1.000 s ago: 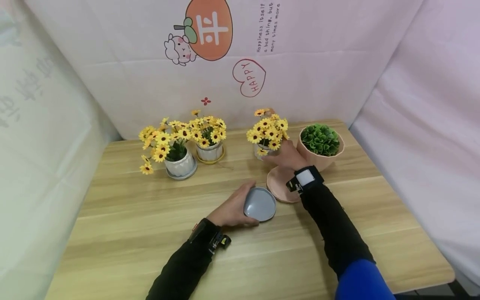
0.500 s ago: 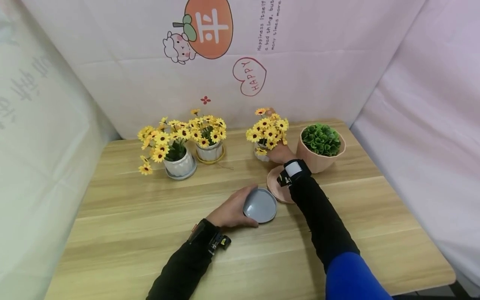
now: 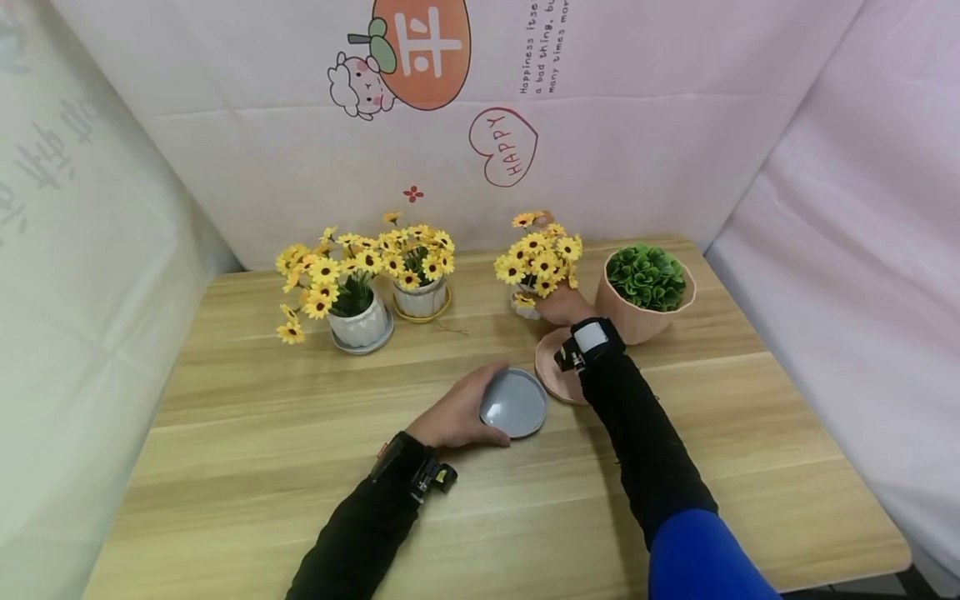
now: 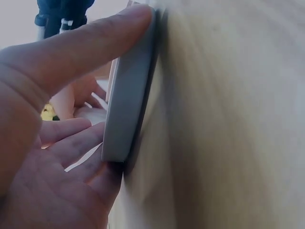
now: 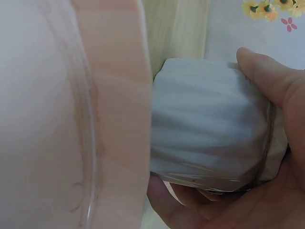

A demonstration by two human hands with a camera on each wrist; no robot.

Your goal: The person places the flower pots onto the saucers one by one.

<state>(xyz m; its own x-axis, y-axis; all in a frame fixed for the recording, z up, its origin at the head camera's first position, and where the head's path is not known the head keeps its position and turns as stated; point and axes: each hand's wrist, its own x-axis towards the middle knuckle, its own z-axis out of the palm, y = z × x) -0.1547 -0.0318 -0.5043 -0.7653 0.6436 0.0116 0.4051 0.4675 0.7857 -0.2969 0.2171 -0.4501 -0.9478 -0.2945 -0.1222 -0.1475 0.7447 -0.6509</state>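
Observation:
Near the middle of the table my left hand (image 3: 463, 412) holds a small grey saucer (image 3: 513, 403) by its edge. In the left wrist view the thumb lies along the near side of the saucer (image 4: 127, 100), with fingers at its other side. Farther back my right hand (image 3: 564, 306) grips a white flowerpot (image 3: 525, 307) of yellow daisy-like flowers (image 3: 536, 260). The right wrist view shows thumb and fingers round the ribbed white pot (image 5: 205, 124); whether it touches the table is unclear. A pink saucer (image 3: 551, 367) lies under the right wrist, partly hidden by it.
A large pink pot (image 3: 637, 323) with a green plant (image 3: 647, 277) stands right of my right hand. At the back left are two more potted yellow flowers, one on a grey saucer (image 3: 362, 346), one on a yellow saucer (image 3: 423, 315). A printed cloth (image 3: 600, 158) hangs behind.
My right hand has shifted left and closer round the flowerpot. My left hand has slid slightly left with the grey saucer. The other pots keep their places.

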